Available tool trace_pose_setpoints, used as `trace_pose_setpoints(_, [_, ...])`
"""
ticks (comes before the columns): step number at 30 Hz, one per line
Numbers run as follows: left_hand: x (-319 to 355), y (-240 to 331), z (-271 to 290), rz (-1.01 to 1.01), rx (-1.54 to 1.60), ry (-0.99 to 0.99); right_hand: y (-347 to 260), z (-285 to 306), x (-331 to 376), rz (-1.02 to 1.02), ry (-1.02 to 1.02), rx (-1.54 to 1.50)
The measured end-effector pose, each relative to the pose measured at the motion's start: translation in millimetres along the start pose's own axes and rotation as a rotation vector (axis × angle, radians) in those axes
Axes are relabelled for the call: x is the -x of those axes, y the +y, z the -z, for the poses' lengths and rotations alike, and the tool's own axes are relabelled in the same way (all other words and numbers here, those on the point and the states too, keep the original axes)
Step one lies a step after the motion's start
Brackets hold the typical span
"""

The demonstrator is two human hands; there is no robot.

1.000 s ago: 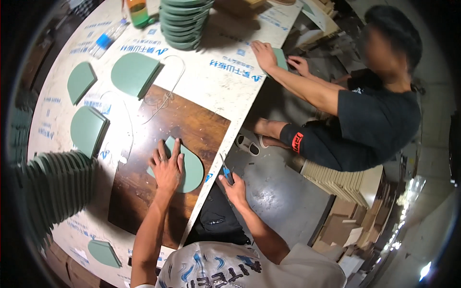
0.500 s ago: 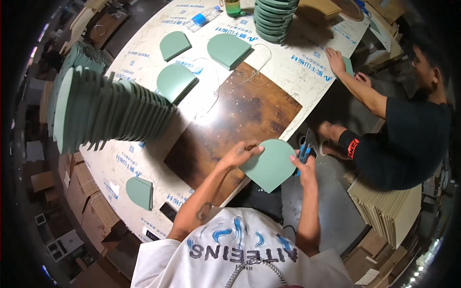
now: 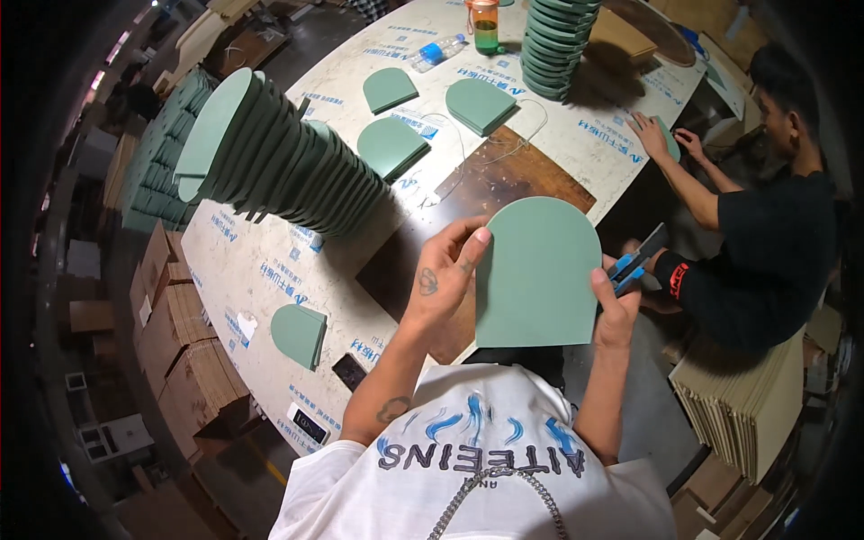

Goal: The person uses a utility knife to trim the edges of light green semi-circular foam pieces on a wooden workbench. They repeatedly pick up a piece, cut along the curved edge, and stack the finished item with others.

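Above the near edge of the table, a green arch-shaped panel is held up, its rounded end pointing away from me. My left hand grips its left edge, the thumb lying on the front face. At the opposite edge, my right hand has its thumb against the panel and also holds a blue and black utility knife, whose blade end points up and right. The fingers behind the panel are partly hidden. Beneath it lies a brown, stained board on the white table.
A tall, leaning stack of green panels stands at left, another stack at the back. Small panel piles lie between, near bottles. A phone rests by my left forearm. At right, a co-worker handles a green piece.
The panel has been raised and turned more upright, its straight edge now toward me. Both hands moved with it, the right still holding the knife. The view has shifted, so the table appears farther right.
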State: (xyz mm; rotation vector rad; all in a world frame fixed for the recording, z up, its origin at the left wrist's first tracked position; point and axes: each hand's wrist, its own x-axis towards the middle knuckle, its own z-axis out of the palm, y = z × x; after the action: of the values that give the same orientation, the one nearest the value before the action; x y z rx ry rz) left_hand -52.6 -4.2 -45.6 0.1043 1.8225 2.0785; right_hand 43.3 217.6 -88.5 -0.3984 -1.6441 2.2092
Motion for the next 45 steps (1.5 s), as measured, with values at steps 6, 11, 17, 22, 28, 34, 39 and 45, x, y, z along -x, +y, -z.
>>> trace_pose_setpoints(6, [11.5, 15.1, 13.2, -0.055, -0.085, 0.008, -32.0, -15.6, 8.4, 0.006, -0.102, -0.03])
trace_pose_setpoints(11, [-13.3, -30.2, 12.9, -0.183, -0.11, 0.148, -28.5, -23.5, -4.2, 0.037, -0.02, 0.19])
trace_pose_setpoints(17, [-30.2, -116.9, -13.8, 0.226, 0.424, -0.095, 29.8, -74.3, -30.1, 0.236, -0.116, 0.881])
trace_pose_setpoints(22, [-85.9, -254.6, 24.4, 0.312, 0.743, -0.034, 122.4, -78.0, -53.2, 0.016, -0.301, 0.929])
trace_pose_setpoints(28, [-145.2, -263.4, 30.1, 0.213, 0.023, 0.139, 136.4, 33.1, -62.7, -0.469, 0.057, 0.322])
trace_pose_setpoints(34, [-150.9, -265.0, 1.0, -0.242, -0.842, 0.398, 145.8, 82.5, -36.9, -0.577, 0.288, -0.172])
trace_pose_setpoints(39, [-174.4, -268.3, -2.6, -0.486, -1.08, 0.275, 203.7, 93.6, -21.2, -0.255, 0.058, 0.699])
trace_pose_setpoints(45, [-203.4, -284.2, -2.4, -0.548, -1.334, 0.148, 203.4, 66.2, -17.3, 0.142, -0.123, 1.149])
